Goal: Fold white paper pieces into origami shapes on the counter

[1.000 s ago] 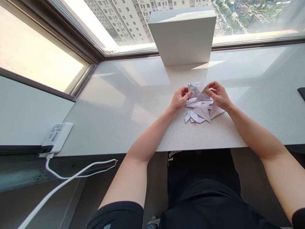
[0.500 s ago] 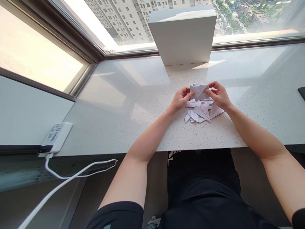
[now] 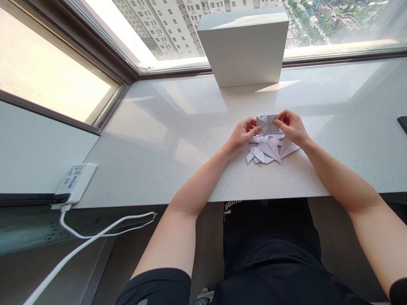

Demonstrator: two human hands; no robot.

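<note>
- Sitting between left hand (image 3: 243,132) and right hand (image 3: 292,127): paper (image 3: 267,126), neither hand nearer
- long axis? hard to call tbh
- both pinching its sides, thumbs in front

Cam., head-worn, qty. 1. Posn.: above wearer's lap (image 3: 270,224). Facing: fwd. & steeply down, over white counter (image 3: 159,161) to window frame (image 3: 104,55) at upper L. Range: L sleeve (image 3: 159,284) close, cut by btm. edge; L hand (image 3: 242,134) & R hand (image 3: 293,127) mid-dist., small, R of ctr.; white box (image 3: 246,55) beyond; bldgs. (image 3: 171,25) farthest, top. Field: wide; pic. squeezed in ht.
</note>
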